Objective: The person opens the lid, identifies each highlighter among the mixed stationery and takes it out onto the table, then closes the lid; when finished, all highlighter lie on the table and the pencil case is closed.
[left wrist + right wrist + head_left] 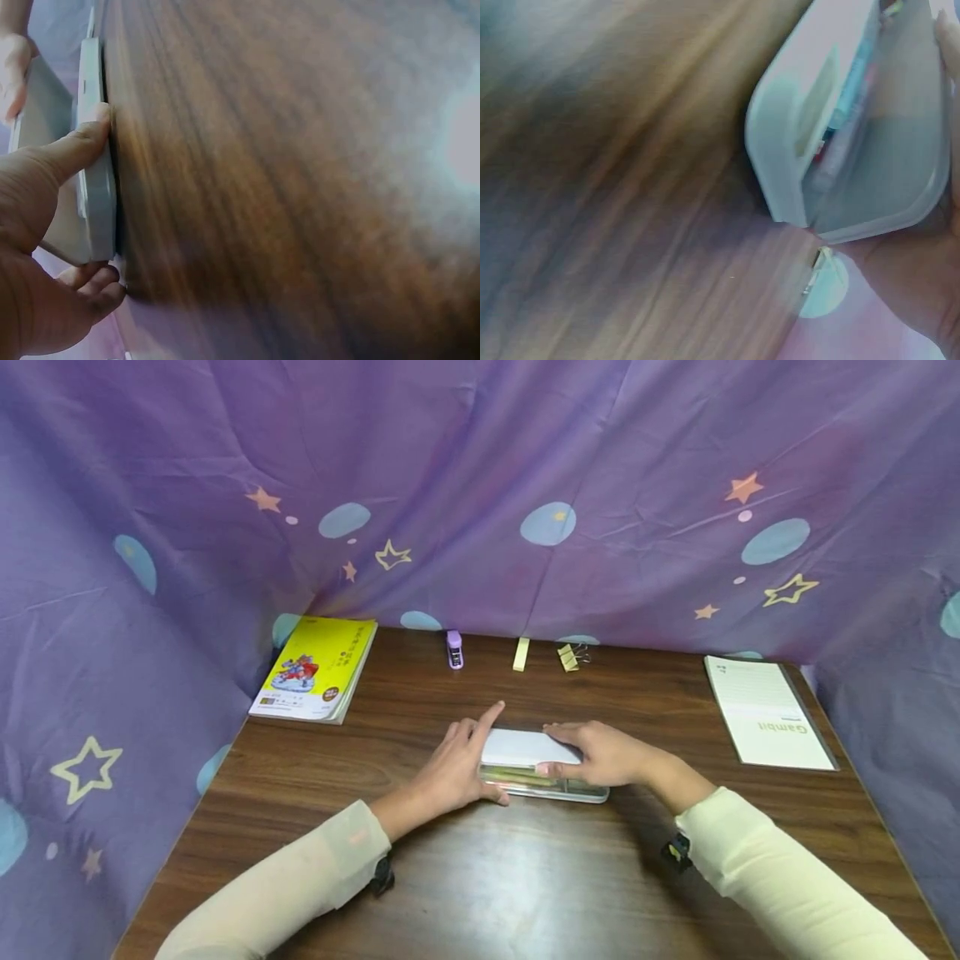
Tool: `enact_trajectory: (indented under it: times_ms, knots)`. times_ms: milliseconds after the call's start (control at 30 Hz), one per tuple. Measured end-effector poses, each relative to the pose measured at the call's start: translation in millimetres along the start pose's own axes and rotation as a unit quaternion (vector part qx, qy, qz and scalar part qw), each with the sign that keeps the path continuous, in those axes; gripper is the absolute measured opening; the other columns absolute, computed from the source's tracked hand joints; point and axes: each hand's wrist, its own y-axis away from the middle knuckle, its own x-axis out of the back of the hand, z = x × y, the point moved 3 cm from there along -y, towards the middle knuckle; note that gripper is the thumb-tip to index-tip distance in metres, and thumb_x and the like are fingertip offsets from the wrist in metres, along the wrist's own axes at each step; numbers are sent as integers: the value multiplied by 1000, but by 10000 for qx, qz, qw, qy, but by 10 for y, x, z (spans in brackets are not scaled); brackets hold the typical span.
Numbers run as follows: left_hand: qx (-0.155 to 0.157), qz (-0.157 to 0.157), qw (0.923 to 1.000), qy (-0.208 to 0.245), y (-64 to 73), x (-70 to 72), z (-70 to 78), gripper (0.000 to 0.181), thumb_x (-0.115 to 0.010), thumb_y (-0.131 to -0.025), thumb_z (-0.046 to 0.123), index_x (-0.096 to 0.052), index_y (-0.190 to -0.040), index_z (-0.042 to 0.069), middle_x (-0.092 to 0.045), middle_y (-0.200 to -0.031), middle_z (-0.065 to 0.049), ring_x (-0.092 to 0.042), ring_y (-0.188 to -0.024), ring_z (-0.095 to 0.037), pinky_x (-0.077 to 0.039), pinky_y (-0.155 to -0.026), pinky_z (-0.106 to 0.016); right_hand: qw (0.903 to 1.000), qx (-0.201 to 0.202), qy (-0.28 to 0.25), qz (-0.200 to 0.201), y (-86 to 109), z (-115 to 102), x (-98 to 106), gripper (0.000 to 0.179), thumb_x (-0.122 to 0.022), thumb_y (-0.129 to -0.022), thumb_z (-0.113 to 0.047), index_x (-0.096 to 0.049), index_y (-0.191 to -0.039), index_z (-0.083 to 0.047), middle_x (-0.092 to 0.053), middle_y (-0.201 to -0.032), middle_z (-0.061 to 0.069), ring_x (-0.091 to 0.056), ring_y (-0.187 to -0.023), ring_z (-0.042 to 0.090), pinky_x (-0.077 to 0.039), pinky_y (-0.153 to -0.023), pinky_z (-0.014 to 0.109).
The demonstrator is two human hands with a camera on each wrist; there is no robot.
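A whitish pencil case lies at the middle of the table with its lid tilted partway up. Through the gap along the front, pens and other slim items show inside. My left hand holds the case's left end, its thumb on the front wall and other fingers bent round the end. At the right side, my right hand grips the raised lid between thumb and fingers. Its fingertips are mostly hidden in the right wrist view.
Along the back stand a purple stapler, a pale yellow strip and yellow binder clips. A yellow book lies at the back left, an open notebook at the right. A purple curtain borders the table.
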Motion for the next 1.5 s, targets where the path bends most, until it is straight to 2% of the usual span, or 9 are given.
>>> enact_trajectory:
  times_ms: [300,400,500,600,700,867,1000,1133,1500]
  knots:
    - [276,290,9984,391,45,-51,21,152,-109,-66,36,-6,-178,25,-61,-152,-23,-57,-138,-37,-53,-121,-53,9959,-419,-756,-266,-45,122,165,65,-59,-113,-51,-64,-153,0,-70,-150,21,-66,-141,42,-51,-121,63]
    - [399,294,9980,390,62,-59,35,154,-109,-67,35,-2,-178,25,-65,-139,-20,-57,-130,-36,-57,-115,-52,9951,-414,-768,475,-58,112,218,51,-66,-111,-46,-77,-139,-5,-81,-132,14,-79,-119,33,-61,-108,59]
    - [465,279,9977,415,71,-66,38,157,-108,-68,34,4,-178,25,-65,-131,-17,-56,-127,-35,-57,-113,-51,9846,8,-309,1723,-30,32,260,39,-82,-101,-40,-83,-121,-6,-85,-114,8,-81,-99,25,-67,-92,52]
    - [533,299,9973,403,77,-67,28,161,-109,-68,35,8,-178,25,-65,-130,-16,-57,-125,-34,-57,-113,-50,9522,659,682,2905,18,-91,252,34,-89,-93,-39,-79,-103,-8,-79,-99,3,-74,-89,24,-63,-81,47]
    - [593,322,9971,345,80,-65,10,164,-109,-66,36,11,-178,25,-65,-128,-16,-57,-122,-32,-57,-113,-49,9045,1258,1695,3706,47,-203,196,38,-81,-100,-43,-71,-90,-8,-68,-88,5,-63,-81,28,-53,-71,45]
    - [619,284,9971,353,85,-70,-5,163,-108,-68,36,11,-178,25,-65,-129,-16,-57,-122,-31,-57,-113,-49,8355,2098,2578,4376,79,-296,78,38,-68,-111,-32,-68,-84,-6,-62,-79,6,-56,-69,29,-46,-59,42]
    - [572,252,9972,408,91,-68,10,151,-108,-70,36,-3,-178,18,-63,-137,-20,-57,-129,-35,-58,-114,-51,8049,2656,2729,4551,146,-303,23,34,-73,-108,-29,-71,-84,-5,-67,-78,5,-56,-67,28,-46,-56,40]
    - [526,252,9973,454,93,-58,22,141,-107,-71,36,-15,-175,10,-61,-143,-23,-57,-133,-39,-58,-114,-52,7988,2998,2782,4412,221,-296,-17,29,-75,-105,-31,-77,-90,-6,-71,-83,2,-59,-70,26,-47,-60,40]
    - [462,289,9975,439,73,-32,22,150,-107,-70,38,-6,-177,7,-64,-137,-20,-57,-135,-40,-53,-121,-51,8368,2466,2598,4141,270,-243,52,21,-65,-107,-16,-79,-109,-1,-74,-97,9,-65,-81,30,-51,-67,42]
